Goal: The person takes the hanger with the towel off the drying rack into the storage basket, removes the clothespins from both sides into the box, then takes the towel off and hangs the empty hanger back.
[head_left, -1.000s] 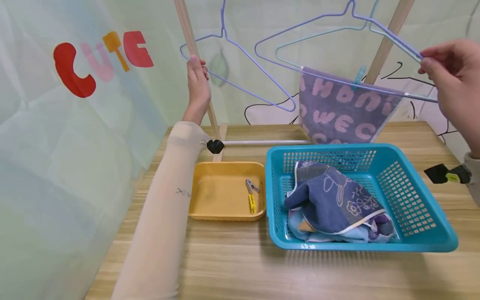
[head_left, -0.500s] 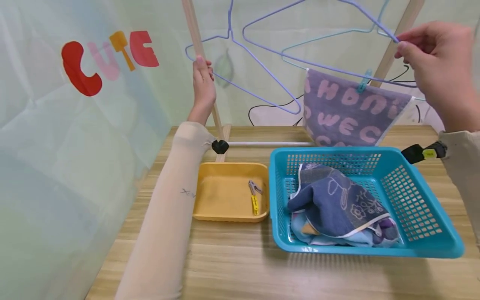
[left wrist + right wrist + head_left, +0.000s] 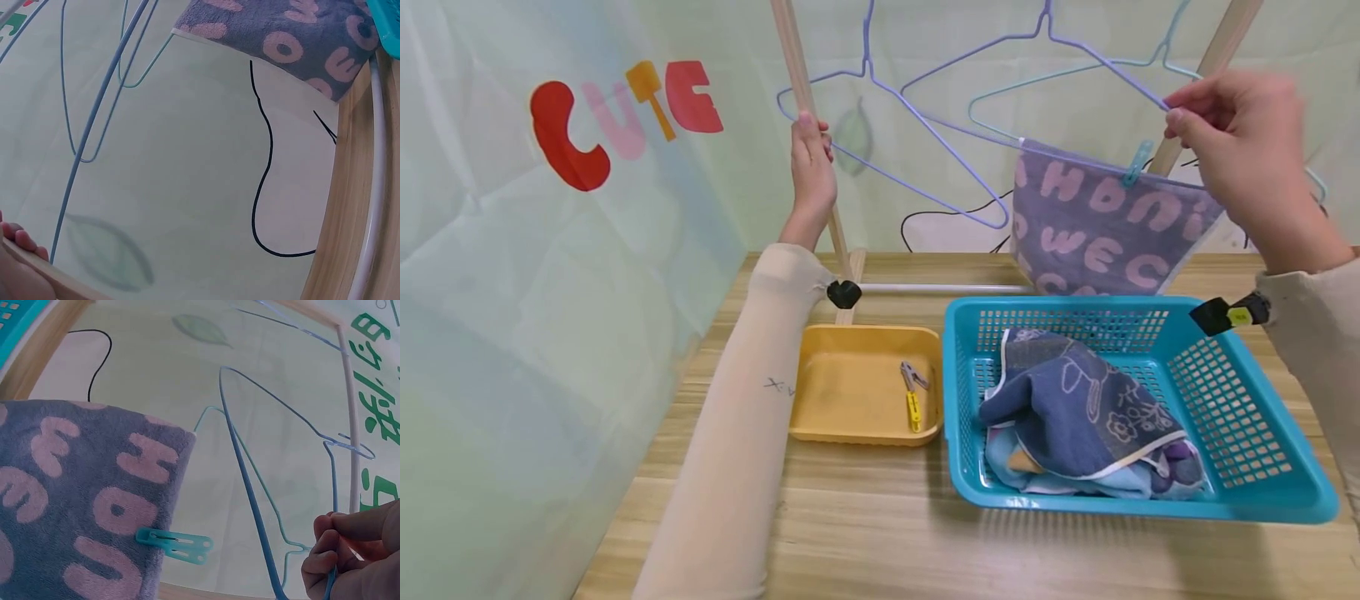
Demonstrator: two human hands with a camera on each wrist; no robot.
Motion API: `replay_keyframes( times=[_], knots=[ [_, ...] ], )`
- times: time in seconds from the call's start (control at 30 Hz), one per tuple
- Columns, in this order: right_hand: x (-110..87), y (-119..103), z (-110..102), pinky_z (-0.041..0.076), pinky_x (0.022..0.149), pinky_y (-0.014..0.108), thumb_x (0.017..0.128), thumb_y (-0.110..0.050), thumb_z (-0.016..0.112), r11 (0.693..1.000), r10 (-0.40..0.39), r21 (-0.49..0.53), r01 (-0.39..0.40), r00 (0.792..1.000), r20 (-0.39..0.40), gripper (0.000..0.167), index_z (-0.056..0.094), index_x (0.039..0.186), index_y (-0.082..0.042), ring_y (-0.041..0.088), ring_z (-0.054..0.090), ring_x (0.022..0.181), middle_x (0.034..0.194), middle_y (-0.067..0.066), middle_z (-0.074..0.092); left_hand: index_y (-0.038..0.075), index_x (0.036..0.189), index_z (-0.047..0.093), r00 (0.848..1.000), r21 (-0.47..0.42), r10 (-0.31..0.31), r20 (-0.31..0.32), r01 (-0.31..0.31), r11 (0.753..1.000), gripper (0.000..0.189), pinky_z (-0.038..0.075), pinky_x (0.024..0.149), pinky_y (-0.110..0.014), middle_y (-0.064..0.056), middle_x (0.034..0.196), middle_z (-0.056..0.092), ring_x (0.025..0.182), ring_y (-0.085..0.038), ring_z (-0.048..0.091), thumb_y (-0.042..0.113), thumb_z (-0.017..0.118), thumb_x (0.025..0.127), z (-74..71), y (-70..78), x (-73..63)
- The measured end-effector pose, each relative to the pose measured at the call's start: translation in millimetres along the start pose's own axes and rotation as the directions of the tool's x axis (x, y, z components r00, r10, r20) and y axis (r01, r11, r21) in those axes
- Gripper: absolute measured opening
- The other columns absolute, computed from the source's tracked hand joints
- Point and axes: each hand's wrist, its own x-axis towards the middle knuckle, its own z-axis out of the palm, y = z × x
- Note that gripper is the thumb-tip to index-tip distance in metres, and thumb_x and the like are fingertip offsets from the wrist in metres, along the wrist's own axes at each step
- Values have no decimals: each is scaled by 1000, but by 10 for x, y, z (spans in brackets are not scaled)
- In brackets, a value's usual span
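My left hand [image 3: 812,171] grips the left wooden post [image 3: 793,50] of a drying rack. My right hand [image 3: 1251,146] pinches the right shoulder of a bare purple-blue wire hanger [image 3: 250,494]; its hook is over the rack's white rod [image 3: 354,425] in the right wrist view. Behind it, a teal hanger [image 3: 1060,75] bears a purple towel [image 3: 1090,221] with pink letters, with a teal clothespin [image 3: 1138,162] on the towel's top edge. Another bare purple hanger [image 3: 867,42] hangs beside my left hand.
On the wooden table [image 3: 865,533], a teal basket [image 3: 1150,507] holds crumpled towels, a dark blue towel [image 3: 1067,400] on top. To its left stands a yellow tray [image 3: 842,396] with a yellow clothespin [image 3: 913,408] and a grey one [image 3: 916,375]. A white bar [image 3: 940,288] runs low behind them.
My right hand has moved left with the purple-blue hanger, which now stands farther left of the teal hanger. My left hand keeps its grip on the post.
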Motion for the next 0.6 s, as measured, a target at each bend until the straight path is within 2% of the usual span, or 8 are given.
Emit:
replay_keyframes(
  times=[0.27,0.4,0.6],
  knots=[
    [-58,53,61,38,62,11,102,-10,54,999,-29,-37,30,999,33,25,66,119,4,1,51,73,83,-19,55,14,108,43,1000,-11,7,0,-7,1000,35,30,69,-22,0,84,37,74,-9,37,40,19,110,20,16,-2],
    [-85,67,69,39,65,11,101,-12,56,999,-36,-35,38,999,40,23,66,117,2,2,51,74,84,-18,55,17,106,42,1000,-10,10,-1,-10,1000,32,30,69,-22,1,83,37,74,-9,36,39,19,110,27,8,1],
    [-120,72,89,39,70,11,101,-13,57,995,-51,-90,52,999,16,28,64,120,6,0,49,74,84,-20,52,15,106,43,1000,-13,14,-7,-14,1000,34,30,69,-22,2,82,37,74,-9,37,39,19,110,36,4,8]
  ],
)
